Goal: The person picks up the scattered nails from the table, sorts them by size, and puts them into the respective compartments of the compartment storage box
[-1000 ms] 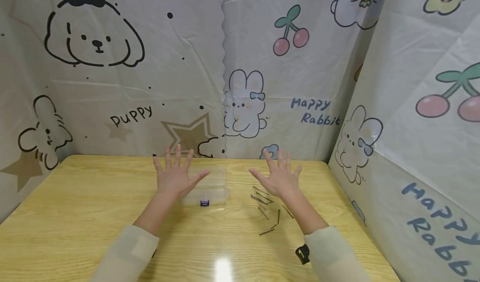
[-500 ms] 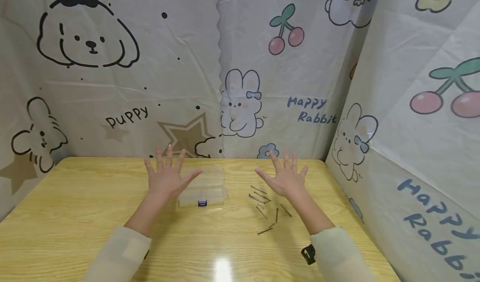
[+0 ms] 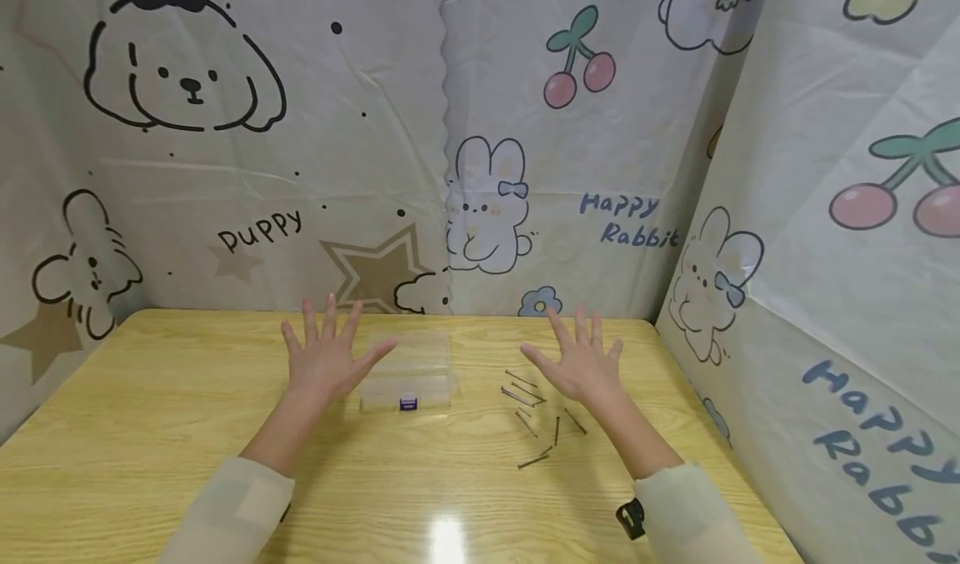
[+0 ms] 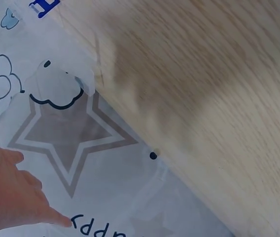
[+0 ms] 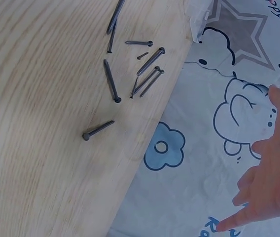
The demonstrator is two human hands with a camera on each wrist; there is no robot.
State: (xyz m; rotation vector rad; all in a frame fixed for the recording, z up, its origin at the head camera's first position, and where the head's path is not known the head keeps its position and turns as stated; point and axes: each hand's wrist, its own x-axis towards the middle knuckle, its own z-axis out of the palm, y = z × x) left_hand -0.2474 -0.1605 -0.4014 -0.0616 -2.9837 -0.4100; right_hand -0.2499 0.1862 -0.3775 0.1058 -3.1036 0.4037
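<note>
Above table (image 3: 187,397), both hands' fingers spread wide, nothing gripped. Right hand (image 3: 581,371) nearer loose nails (image 3: 557,431): in head view they lie from 6 to 9 o'clock of it, cluster's long axes mostly 10-to-4, one 12-to-6. Nails slender, dark metal, round-headed. Clear plastic box (image 3: 431,389), rectangular, glossy, at 3 o'clock from left hand (image 3: 321,366); purple latch (image 3: 408,404) on its 6-o'clock side. Table yellowish, wood-grained; creased printed cloth (image 3: 375,156) at 12 o'clock.
</note>
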